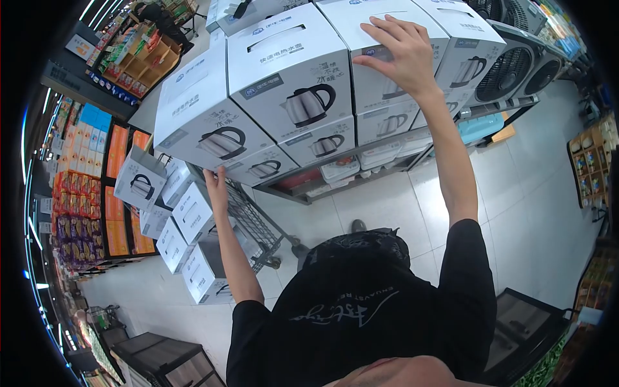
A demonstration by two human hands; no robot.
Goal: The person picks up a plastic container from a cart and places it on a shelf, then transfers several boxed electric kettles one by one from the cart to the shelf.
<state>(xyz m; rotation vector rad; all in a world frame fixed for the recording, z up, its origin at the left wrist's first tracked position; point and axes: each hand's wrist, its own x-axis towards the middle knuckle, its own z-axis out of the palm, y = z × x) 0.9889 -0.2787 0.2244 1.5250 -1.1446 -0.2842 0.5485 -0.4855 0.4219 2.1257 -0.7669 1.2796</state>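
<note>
The leftmost kettle box [205, 119] in the upper row stands at the left end of the display, its printed front turned to the person. The left hand [217, 186] is at the lower front edge of this box, with the fingertips pointing up and seeming to touch it. A part of this hand is hidden, so I cannot tell how far it is open or if it has a grip.

Third from the left in the same row is another kettle box [373, 80]. The right hand [405, 53] lies over its top front edge, fingers spread and thumb stretched to the left; it does not close around anything.

Between these two boxes stands the second kettle box [290, 97], and to the right is a fourth one [463, 48]. Under this row is a lower row of similar boxes [322, 147], above a shelf with white containers [340, 169].

To the near left, a pile of kettle boxes [193, 213] is in or beside a shopping cart [259, 222]; I cannot tell which. On the far right stand black fans [503, 74].
</note>
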